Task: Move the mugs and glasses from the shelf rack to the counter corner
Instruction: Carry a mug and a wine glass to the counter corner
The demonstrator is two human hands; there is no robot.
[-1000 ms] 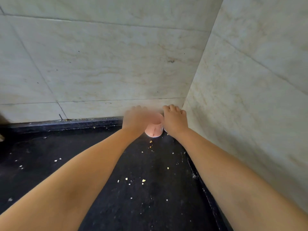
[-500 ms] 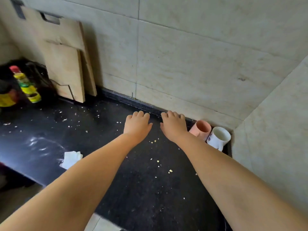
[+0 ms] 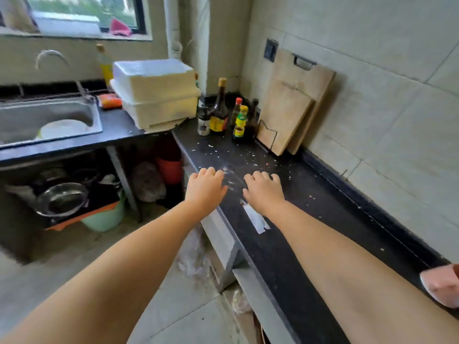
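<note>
Both hands are stretched forward, palms down, and they hold nothing. The left hand has its fingers loosely bent and a little spread; it hangs at the near-left edge of the black counter, partly over the floor gap. The right hand is over the counter top, fingers also relaxed and slightly curled. If the fingertips touch the surface, I cannot tell.

Just near the right wrist a white scrap of paper lies flat on the counter. At the far right edge of the picture, a pink mug is partly visible, on the counter close to the wall and well apart from both hands.

The strip of counter between the hands and the far bottles carries only scattered crumbs. Two wooden cutting boards lean on the tiled wall beside the bottles. To the far left stands a white foam box, then a steel sink under a window. Below the sink there are a glass bowl and a green basin.
</note>
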